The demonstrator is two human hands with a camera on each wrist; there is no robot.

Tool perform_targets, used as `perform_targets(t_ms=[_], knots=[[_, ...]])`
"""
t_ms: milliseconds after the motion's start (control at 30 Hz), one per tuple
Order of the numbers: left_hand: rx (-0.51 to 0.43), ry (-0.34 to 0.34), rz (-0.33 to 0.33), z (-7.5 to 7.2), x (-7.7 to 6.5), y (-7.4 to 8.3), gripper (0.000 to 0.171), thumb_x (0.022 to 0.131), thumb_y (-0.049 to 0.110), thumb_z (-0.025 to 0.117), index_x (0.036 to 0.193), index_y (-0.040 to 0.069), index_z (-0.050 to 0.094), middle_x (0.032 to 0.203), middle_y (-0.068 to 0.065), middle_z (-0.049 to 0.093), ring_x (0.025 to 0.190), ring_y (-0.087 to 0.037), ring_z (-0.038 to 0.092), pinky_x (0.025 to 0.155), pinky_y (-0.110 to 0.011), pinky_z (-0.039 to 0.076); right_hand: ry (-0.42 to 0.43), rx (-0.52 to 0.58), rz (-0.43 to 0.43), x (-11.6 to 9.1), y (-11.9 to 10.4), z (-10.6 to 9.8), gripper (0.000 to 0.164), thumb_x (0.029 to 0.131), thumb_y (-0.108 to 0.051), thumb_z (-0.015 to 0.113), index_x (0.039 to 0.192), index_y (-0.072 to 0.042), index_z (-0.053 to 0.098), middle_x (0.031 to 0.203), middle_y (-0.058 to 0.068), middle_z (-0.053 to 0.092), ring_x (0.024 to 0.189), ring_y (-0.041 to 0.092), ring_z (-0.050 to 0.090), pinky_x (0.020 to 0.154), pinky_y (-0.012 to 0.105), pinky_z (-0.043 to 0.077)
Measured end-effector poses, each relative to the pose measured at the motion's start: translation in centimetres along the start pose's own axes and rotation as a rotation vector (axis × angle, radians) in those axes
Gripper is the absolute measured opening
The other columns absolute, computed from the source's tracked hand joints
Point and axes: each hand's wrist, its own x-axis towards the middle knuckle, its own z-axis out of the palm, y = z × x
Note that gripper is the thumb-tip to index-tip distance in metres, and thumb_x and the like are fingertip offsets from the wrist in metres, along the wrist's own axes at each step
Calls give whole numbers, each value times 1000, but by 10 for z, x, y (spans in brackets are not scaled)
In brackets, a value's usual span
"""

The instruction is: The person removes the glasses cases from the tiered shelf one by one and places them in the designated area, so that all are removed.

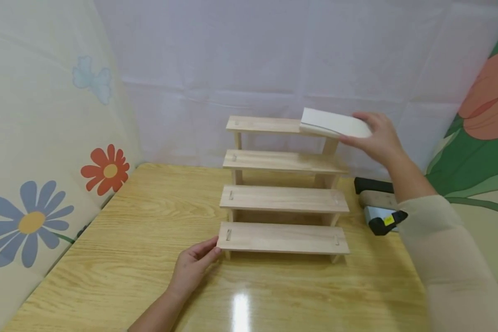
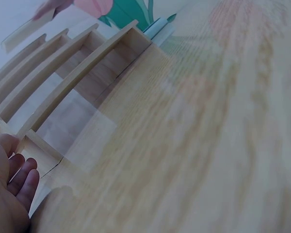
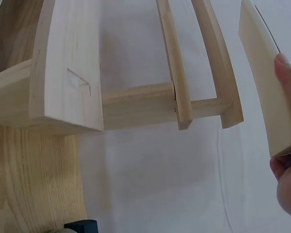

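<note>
A four-tier wooden display stand (image 1: 284,199) stands on the table, its steps rising toward the back. At the left end of its lowest step, my left hand (image 1: 191,268) pinches the corner between thumb and fingers; the left wrist view shows this hand (image 2: 12,182) with its other fingers loosely bent below the board. My right hand (image 1: 377,138) grips a flat white box (image 1: 332,122) by its right end, over the right part of the top step. In the right wrist view the box (image 3: 264,82) is tilted, and a gap shows between it and the top board.
Right of the stand lie a black object (image 1: 373,185), a grey-brown rounded one (image 1: 377,199), a light blue one and a black piece with a yellow label (image 1: 382,223). A white cloth (image 1: 216,55) hangs behind the wood-grain table (image 1: 149,221); flower-printed cloths flank it.
</note>
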Motion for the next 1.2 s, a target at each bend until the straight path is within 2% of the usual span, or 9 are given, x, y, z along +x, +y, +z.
perform_targets(t_ms=[167, 400, 800, 1200], knots=[[6, 3, 2, 0, 0, -1, 33, 90, 4, 68, 121, -5, 65, 124, -21, 66, 93, 5, 64, 81, -15, 55, 1, -8, 13, -6, 6, -3, 80, 80, -46, 78, 146, -14, 45, 147, 21, 40, 127, 39, 36, 98, 55, 34], [8, 2, -5, 0, 0, -2, 33, 90, 5, 68, 121, -4, 65, 124, -21, 66, 93, 5, 64, 80, -15, 55, 12, -20, 26, -15, 17, -8, 80, 80, -45, 78, 145, -12, 46, 151, 21, 36, 132, 42, 33, 100, 58, 32], [7, 2, -11, -1, -1, 0, 33, 90, 5, 68, 122, -5, 65, 124, -21, 66, 93, 6, 64, 80, -14, 55, 34, -13, 84, -30, 34, -19, 82, 83, -48, 75, 149, -14, 41, 154, 23, 31, 132, 45, 31, 99, 60, 32], [3, 12, 5, -1, 0, -1, 33, 89, 6, 70, 120, -5, 66, 119, -18, 69, 94, 1, 65, 78, -15, 55, 59, 19, 117, -50, 49, -32, 83, 85, -46, 74, 150, -10, 38, 155, 25, 26, 133, 47, 28, 99, 63, 32]])
